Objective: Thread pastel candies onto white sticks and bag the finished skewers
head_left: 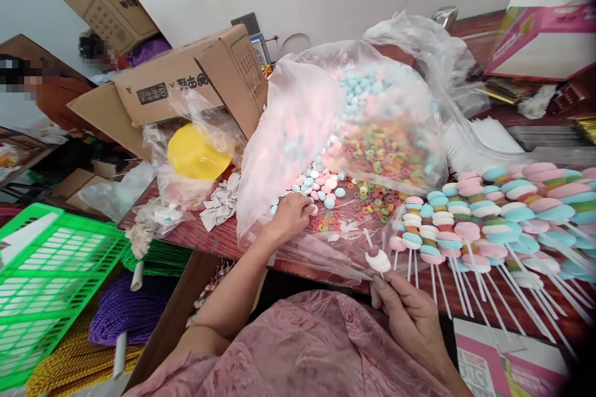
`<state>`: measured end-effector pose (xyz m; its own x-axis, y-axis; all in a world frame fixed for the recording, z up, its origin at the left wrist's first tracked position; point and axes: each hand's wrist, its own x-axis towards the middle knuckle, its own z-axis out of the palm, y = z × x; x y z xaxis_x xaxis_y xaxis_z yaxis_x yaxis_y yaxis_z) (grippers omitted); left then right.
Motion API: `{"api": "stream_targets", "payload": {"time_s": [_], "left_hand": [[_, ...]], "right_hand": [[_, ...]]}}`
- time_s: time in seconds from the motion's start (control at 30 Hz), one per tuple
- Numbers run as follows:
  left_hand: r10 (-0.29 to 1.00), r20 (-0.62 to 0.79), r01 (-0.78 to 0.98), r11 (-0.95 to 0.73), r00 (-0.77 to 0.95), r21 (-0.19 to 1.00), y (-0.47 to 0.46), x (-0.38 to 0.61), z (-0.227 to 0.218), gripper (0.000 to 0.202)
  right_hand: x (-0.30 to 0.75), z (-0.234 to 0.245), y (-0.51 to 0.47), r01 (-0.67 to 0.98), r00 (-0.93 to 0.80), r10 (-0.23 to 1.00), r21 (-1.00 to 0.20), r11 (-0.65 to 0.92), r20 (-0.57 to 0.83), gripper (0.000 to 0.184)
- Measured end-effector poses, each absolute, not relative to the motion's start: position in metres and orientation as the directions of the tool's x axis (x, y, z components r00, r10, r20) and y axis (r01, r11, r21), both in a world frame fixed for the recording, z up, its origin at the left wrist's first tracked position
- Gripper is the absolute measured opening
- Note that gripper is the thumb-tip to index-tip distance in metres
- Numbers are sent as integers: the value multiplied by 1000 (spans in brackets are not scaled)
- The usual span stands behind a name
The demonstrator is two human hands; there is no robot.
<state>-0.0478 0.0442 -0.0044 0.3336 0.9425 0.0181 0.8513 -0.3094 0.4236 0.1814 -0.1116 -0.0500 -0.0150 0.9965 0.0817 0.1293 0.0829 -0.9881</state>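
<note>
My left hand point(292, 218) reaches into a loose pile of pink, white and blue marshmallows point(321, 181), its fingers closed on a pink marshmallow point(313, 209). Low in front of my body, my right hand point(407, 305) pinches a thin stick point(367, 239) just under a white marshmallow point(378, 262). A dark red ring sits on the stick above that marshmallow. Small coloured candy rings point(377, 198) lie between my hands, on the clear plastic sheeting. To the right, many finished-looking skewers of stacked marshmallows and rings point(470, 232) lie in rows with white sticks pointing towards me.
A large clear bag point(288, 105) of candy stands behind the pile. Left of it are an open cardboard box point(172, 90), a yellow round thing point(198, 152) and a crumpled grey cloth point(221, 201). A green basket point(56, 291) stands low left. Two people are at the far left.
</note>
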Motion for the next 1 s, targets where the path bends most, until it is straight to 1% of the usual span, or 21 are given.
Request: {"api": "stream_targets", "payload": {"time_s": [0.07,0.1,0.17,0.27,0.33,0.43,0.5,0.6,0.67,0.73,0.77,0.8,0.83,0.9,1.0], "left_hand": [[941,61,877,-331,332,348,38,-46,-10,19],[938,84,878,-344,336,334,36,-46,-13,19],[925,132,854,-379,356,355,32,-47,-19,17],[896,209,791,-443,391,423,27,-48,-28,15],[886,252,769,-462,388,441,25,-49,-34,17],[883,248,771,-470,400,430,22,-49,-39,25],[876,233,759,-483,423,437,21,-50,-40,23],[872,253,716,-489,420,499,19,-50,-38,20],[897,267,659,-440,353,610,15,-47,-35,19],[947,230,512,-314,223,799,10,-42,-30,19],[970,184,395,-232,157,889,8,-38,-27,22],[986,125,265,-149,106,953,5,-35,-23,28],[995,65,140,-76,77,987,2,-31,-20,34],[997,-23,-57,27,71,998,-2,-24,-12,42],[986,-102,-260,134,133,956,-7,-15,-3,39]], "right_hand": [[178,-45,-111,169,-27,992,-978,124,121,34],[177,-43,-111,186,-29,990,-972,144,141,33],[176,-40,-111,212,-32,985,-961,175,172,32],[174,-38,-111,243,-44,980,-950,198,193,33],[172,-36,-110,257,-63,977,-943,211,202,32],[169,-35,-110,262,-97,972,-937,232,214,32],[168,-36,-110,267,-106,971,-935,235,213,31],[167,-38,-111,278,-106,973,-934,226,204,31],[167,-39,-111,292,-110,974,-930,222,197,31],[166,-39,-110,314,-122,975,-924,217,188,31],[166,-39,-109,325,-127,974,-920,217,185,31],[165,-38,-108,336,-131,974,-916,220,185,32],[164,-37,-107,345,-134,973,-911,225,190,32],[163,-34,-105,359,-134,969,-901,244,209,33],[164,-31,-103,383,-112,963,-884,268,244,33]]}}
